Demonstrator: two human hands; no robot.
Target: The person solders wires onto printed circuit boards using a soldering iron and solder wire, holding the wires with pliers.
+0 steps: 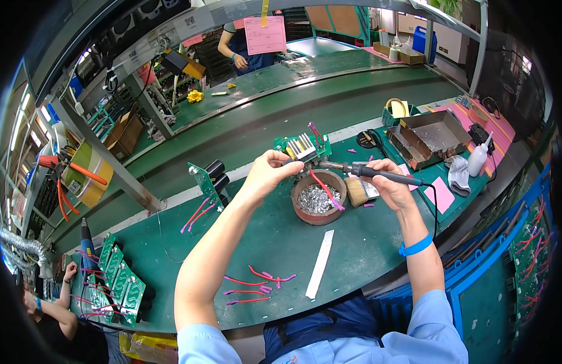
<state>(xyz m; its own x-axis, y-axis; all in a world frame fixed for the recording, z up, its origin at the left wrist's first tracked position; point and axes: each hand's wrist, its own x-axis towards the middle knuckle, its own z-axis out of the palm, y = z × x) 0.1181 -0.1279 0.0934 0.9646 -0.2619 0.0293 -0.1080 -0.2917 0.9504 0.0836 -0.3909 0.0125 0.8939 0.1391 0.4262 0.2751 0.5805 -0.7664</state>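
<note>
The left hand (270, 175) is clamped on the near side of a green circuit board with a silver finned heatsink (301, 147), held above the tabletop (378, 242) toward its far edge. The right hand (391, 187) is closed around a black-handled soldering iron (362, 170), its metal end close to the board. Below stands a round brown bowl (312, 219) of silvery scraps. Red wires with purple ends (246, 283) lie by the tabletop's near edge; wired green boards (120, 280) stand at its near left corner.

Beside a round brown bowl (317, 218) of silvery scraps on the green worktop (366, 261), the left hand (270, 174) holds a green circuit board (325, 148) with silver fins, and the right hand (391, 185) grips a black-handled soldering iron (408, 179).
</note>
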